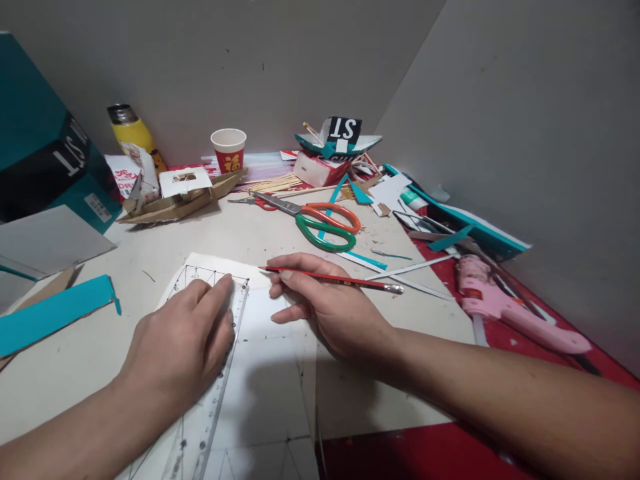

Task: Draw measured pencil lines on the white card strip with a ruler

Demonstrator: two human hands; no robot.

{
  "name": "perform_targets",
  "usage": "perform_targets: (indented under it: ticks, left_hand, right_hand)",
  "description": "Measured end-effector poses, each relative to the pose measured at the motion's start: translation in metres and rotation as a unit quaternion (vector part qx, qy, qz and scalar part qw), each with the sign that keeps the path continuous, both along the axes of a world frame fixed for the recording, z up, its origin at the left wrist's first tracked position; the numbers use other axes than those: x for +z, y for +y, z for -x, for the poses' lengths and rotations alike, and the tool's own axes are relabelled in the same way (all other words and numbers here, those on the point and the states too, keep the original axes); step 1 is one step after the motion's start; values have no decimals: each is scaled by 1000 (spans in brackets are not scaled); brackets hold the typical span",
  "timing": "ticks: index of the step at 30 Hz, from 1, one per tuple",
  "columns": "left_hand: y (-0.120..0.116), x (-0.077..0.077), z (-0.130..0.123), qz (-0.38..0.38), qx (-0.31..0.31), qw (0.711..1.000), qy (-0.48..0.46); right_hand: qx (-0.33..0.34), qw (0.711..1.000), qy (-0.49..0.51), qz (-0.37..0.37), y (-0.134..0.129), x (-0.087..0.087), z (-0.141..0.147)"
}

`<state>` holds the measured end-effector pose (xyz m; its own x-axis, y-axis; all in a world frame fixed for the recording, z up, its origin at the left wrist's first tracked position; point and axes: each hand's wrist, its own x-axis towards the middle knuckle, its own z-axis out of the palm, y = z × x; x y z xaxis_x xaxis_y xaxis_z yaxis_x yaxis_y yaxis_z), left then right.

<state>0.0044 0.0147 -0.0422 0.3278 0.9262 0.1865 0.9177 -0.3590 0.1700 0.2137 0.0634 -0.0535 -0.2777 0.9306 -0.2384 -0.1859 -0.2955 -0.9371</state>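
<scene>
Between the thumb and fingers of my right hand [325, 300] is a red and black pencil [345, 279], its tip pointing left above the paper. My left hand [185, 333] presses down on a clear ruler [227, 373], index finger stretched forward and the other fingers bent. Under the ruler lies a white sheet [273, 400] with pencil lines and dots drawn on it. The ruler's far end reaches a drawn corner dot near the sheet's top edge. Part of the drawing is hidden under my left hand.
Beyond the sheet lie scissors [327, 223] with orange and green handles. A cardboard boat [185, 207], a paper cup [229, 150] and a yellow bottle [136, 133] stand at the back. A pink glue gun [520, 313] lies right; a teal strip [55, 313] left.
</scene>
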Motion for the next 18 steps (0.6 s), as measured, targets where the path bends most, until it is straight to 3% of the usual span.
perform_targets:
  ticks: [2, 5, 9, 18]
  left_hand:
    - [1, -1, 2, -51, -66, 997, -1]
    - [4, -7, 6, -47, -147, 987, -34]
    - [6, -17, 14, 4, -147, 988, -38]
    - [4, -21, 15, -22, -166, 986, -9]
  right_hand:
    - [1, 1000, 0, -1, 0, 0, 0]
    - [2, 1000, 1, -2, -1, 1, -1]
    - [0, 1000, -5, -5, -2, 1, 0]
    - [4, 1000, -12, -9, -1, 1, 0]
